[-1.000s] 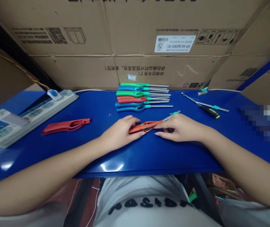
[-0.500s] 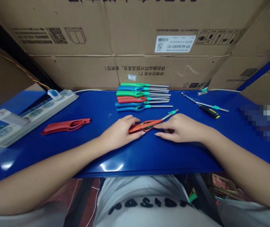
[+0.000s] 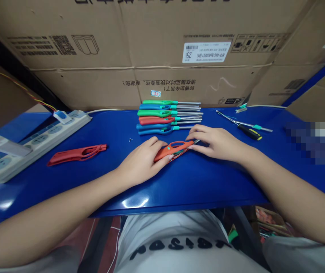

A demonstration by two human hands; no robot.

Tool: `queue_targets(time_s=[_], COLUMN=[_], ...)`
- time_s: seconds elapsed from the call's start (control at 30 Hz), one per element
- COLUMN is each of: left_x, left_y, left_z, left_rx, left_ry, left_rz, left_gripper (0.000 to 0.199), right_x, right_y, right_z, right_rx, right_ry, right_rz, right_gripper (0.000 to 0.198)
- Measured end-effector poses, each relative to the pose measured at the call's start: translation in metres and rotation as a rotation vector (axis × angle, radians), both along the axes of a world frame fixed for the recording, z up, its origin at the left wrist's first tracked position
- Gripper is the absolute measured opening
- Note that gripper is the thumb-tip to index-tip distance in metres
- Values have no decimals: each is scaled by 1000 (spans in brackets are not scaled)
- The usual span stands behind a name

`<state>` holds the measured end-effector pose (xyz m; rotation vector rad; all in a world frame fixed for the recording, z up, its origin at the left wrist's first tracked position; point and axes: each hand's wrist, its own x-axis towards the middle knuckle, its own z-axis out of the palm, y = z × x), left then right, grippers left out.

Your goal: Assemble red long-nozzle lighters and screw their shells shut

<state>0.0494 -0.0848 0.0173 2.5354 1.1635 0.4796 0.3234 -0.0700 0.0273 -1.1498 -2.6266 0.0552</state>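
Between my hands, low over the blue table, is an orange-red stick lighter (image 3: 176,148) with a metal tube. A gap along its near side shows green and thin wire-like parts. My left hand (image 3: 143,159) is closed round the handle end, thumb on the near edge. My right hand (image 3: 215,142) pinches the lighter where tube and handle meet, and its fingers cover most of the tube. Behind my hands lies a stack of green, blue and red stick lighters (image 3: 158,119) with their tubes pointing right. A loose red handle shell (image 3: 77,153) rests to the left.
A white power strip (image 3: 38,140) with plugs runs along the table's left side. Small screws (image 3: 131,140) lie behind my left hand. At the right are a black-and-yellow screwdriver (image 3: 249,132) and a metal tube with a teal piece (image 3: 256,127). A large cardboard box (image 3: 99,85) stands behind.
My right hand has moved up and back from beside the handle onto the tube, now gripping it. The lighter has rolled slightly in my left hand, showing more of its handle loop.
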Motion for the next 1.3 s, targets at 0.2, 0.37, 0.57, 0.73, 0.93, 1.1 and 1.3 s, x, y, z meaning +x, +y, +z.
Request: queue_targets(time_s=[0.2,0.37,0.57,0.73,0.93,1.1,1.3], left_x=[1,0,-2,-4,-7,-9,-10], left_y=[-2,-2,-4,-5,-2,2,4], left_z=[-2,-2,0,3,2,4,8], left_rx=[26,37,52,114,187,101,47], left_ry=[30,66,101,183,205,130,98], left_rz=[-37,-33,-5,3,-18,-51,-65], left_gripper=[37,39,36,30,28,27,27], right_x=[1,4,6,7,8,8,5], right_y=[2,4,6,7,6,4,1], right_z=[-1,0,-2,-2,2,6,10], right_rx=[-46,-97,-170,-197,-265,-306,-291], right_ry=[-4,22,27,20,2,12,-46], right_rz=[-26,-55,10,36,54,50,78], right_gripper=[25,24,29,21,18,18,18])
